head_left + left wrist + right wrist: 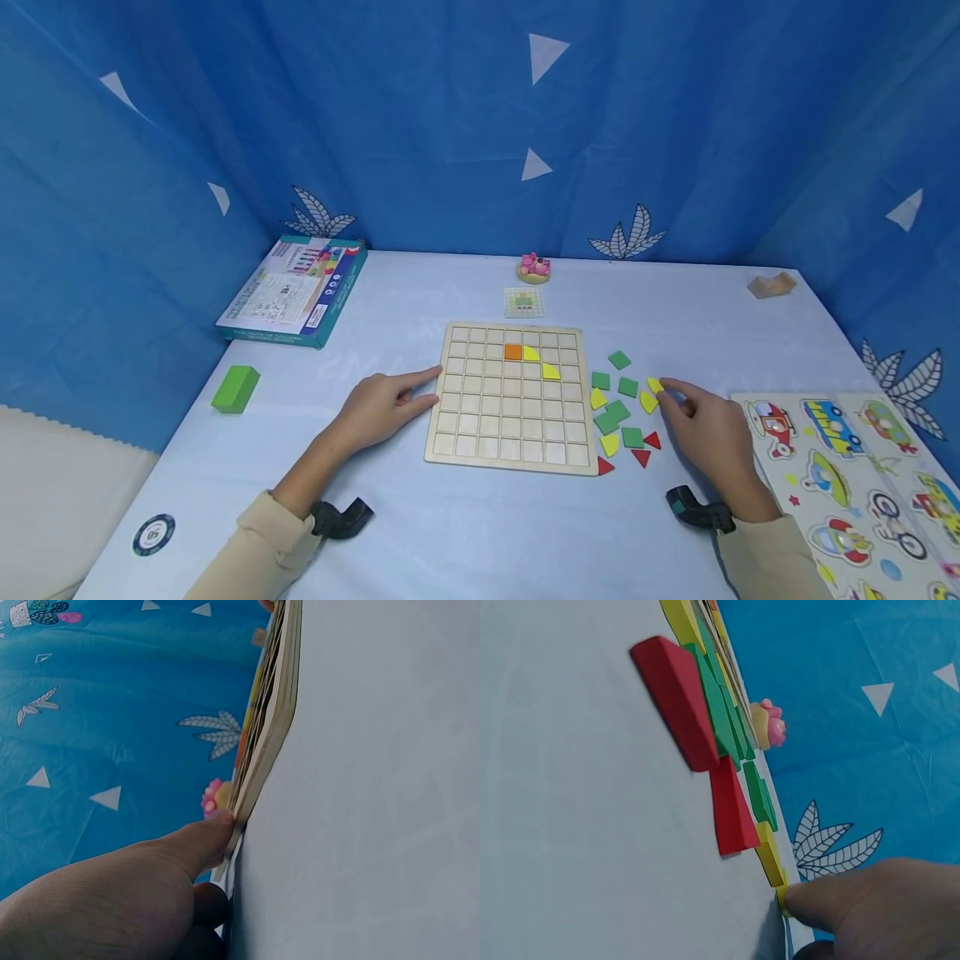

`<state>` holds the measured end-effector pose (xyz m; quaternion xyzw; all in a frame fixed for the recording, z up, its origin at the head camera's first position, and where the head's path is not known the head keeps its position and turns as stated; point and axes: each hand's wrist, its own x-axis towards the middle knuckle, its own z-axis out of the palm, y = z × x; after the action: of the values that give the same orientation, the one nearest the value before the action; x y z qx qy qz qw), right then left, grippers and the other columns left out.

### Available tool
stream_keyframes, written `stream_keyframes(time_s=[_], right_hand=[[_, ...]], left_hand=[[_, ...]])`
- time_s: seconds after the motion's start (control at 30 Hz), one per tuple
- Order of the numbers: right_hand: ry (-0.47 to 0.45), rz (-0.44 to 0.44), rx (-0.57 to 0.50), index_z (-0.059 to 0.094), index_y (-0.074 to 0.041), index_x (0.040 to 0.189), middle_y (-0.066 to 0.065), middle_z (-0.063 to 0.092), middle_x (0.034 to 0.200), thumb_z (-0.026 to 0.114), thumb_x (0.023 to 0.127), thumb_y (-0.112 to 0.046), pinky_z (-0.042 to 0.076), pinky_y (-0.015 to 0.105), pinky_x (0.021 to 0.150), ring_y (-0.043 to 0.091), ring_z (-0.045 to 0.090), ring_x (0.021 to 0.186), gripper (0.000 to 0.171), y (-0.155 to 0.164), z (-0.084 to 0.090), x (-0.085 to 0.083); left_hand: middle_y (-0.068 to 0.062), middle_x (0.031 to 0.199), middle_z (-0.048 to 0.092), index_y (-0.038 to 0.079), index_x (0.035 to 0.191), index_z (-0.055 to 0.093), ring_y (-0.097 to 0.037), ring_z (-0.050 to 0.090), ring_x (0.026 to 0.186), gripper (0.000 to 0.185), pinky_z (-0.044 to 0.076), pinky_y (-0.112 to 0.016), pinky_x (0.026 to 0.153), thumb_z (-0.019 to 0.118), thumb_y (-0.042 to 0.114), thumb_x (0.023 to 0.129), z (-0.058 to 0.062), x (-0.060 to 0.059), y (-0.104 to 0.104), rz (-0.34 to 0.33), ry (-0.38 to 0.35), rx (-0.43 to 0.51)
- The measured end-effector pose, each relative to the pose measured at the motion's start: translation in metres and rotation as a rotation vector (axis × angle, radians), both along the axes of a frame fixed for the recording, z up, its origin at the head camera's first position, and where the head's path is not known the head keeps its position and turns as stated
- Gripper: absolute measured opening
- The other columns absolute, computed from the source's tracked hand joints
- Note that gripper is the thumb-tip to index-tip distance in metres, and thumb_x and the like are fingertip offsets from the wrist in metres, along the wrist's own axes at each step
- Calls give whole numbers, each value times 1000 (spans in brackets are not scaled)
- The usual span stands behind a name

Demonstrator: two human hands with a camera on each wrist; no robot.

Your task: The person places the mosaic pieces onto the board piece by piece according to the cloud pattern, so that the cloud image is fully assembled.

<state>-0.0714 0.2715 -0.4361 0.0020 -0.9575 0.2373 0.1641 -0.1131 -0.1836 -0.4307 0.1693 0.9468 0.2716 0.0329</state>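
A wooden grid board (487, 426) lies mid-table, with an orange square (513, 352) and two yellow quarter-circle pieces (551, 372) in its cells. My left hand (382, 407) touches the board's left edge with straight index finger and thumb; the left wrist view shows the thumb against the board's side (262, 754). Right of the board, my right hand (708, 437) pinches a yellow quarter-circle piece (654, 384) between thumb and index finger. Beside it lie another yellow quarter-circle (648, 402), several green squares (628, 387) and red triangles (641, 457).
Behind the board are a small patterned card (523, 302) and a pink figurine (534, 267). A boxed set (292, 292) and green block (236, 389) sit at left. A picture puzzle board (795, 483) lies at right, a wooden block (772, 285) at back right, a round disc (153, 535) front left.
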Motion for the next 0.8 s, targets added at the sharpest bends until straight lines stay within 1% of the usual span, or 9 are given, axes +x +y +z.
stream_keyframes(time_s=[0.17,0.3,0.37,0.43,0.5,0.6,0.7,0.8], right_hand=[[-23,-86,1,71,-1,118,-1,46,55,75,95,-22,27,29,41,17,40,45,31,2,0,0],[-56,-131,-26,69,0,105,2,51,58,77,94,-30,32,28,41,17,45,45,33,2,0,0],[-68,-137,-42,67,-1,100,2,52,59,76,94,-33,33,28,41,18,46,46,34,3,1,0],[-70,-132,-54,68,-2,103,3,51,59,75,94,-33,32,28,41,19,46,46,33,4,2,0],[-59,-108,-60,70,-4,114,2,48,58,74,95,-31,31,28,40,19,43,45,33,6,1,-1],[-33,-46,-49,68,-5,130,1,43,56,74,95,-23,27,28,40,18,40,45,39,8,1,0],[-27,4,-27,68,-4,131,-1,42,55,75,94,-17,28,28,40,17,38,44,40,9,2,0],[-50,4,-21,69,-3,127,-1,43,55,75,94,-16,29,28,41,18,39,45,37,10,2,-1]], left_hand=[[9,55,45,27,144,62,-9,36,48,50,30,-28,52,70,44,97,0,0,0,-2,-3,-4],[9,55,45,27,143,62,-9,36,48,50,30,-28,52,71,43,97,1,0,0,0,-2,-5],[9,55,44,27,144,62,-9,36,48,51,30,-28,52,71,43,97,1,1,0,2,-4,-4],[8,55,44,28,144,61,-9,35,48,51,30,-28,52,70,43,97,0,0,0,1,-5,-2],[8,55,44,28,145,61,-9,35,48,51,31,-28,52,70,44,97,0,0,0,3,-5,-2],[8,55,44,28,145,61,-10,36,48,51,31,-28,52,70,44,97,0,0,0,4,-6,-3],[8,55,45,28,145,61,-10,36,49,51,31,-28,53,70,45,97,0,-1,0,6,-4,-8],[9,55,45,28,144,61,-10,37,49,51,31,-28,53,70,45,97,0,-1,1,6,0,-12]])
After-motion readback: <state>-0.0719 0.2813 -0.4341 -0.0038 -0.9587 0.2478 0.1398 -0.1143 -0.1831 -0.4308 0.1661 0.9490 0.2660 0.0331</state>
